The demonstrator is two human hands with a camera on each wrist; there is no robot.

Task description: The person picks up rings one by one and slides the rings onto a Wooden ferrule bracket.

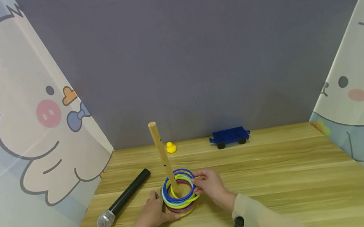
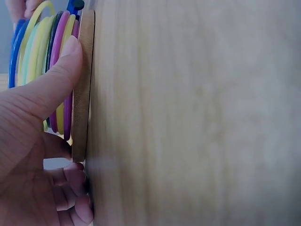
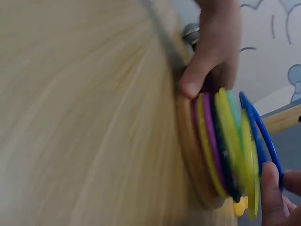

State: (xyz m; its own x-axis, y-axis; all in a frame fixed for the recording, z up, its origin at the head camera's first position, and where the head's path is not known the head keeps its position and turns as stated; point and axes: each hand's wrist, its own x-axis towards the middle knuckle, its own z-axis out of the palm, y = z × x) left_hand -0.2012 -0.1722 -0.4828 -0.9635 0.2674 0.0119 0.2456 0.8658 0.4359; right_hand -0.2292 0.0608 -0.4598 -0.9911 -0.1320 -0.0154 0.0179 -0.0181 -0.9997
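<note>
A wooden post (image 1: 161, 151) stands upright on a round wooden base (image 2: 83, 117). Around its foot lies a stack of coloured rings, among them purple (image 2: 56, 42), yellow, dark and pale green ones, with blue rings (image 3: 272, 146) topmost. My left hand (image 1: 152, 212) grips the base from the left, thumb across its near edge and fingers curled at the far side. At the stack's right side, my right hand (image 1: 213, 186) pinches a blue ring between thumb and fingertips. One yellow ring (image 3: 249, 188) sits askew under the blue ones, close by these fingers.
To the left lies a black microphone (image 1: 128, 194) with a silver head. A yellow toy duck (image 1: 171, 148) and a blue toy wagon (image 1: 230, 136) stand along the back of the wooden table (image 1: 301, 190). A grey panel (image 1: 195, 57) rises behind, with cartoon-printed panels at both sides.
</note>
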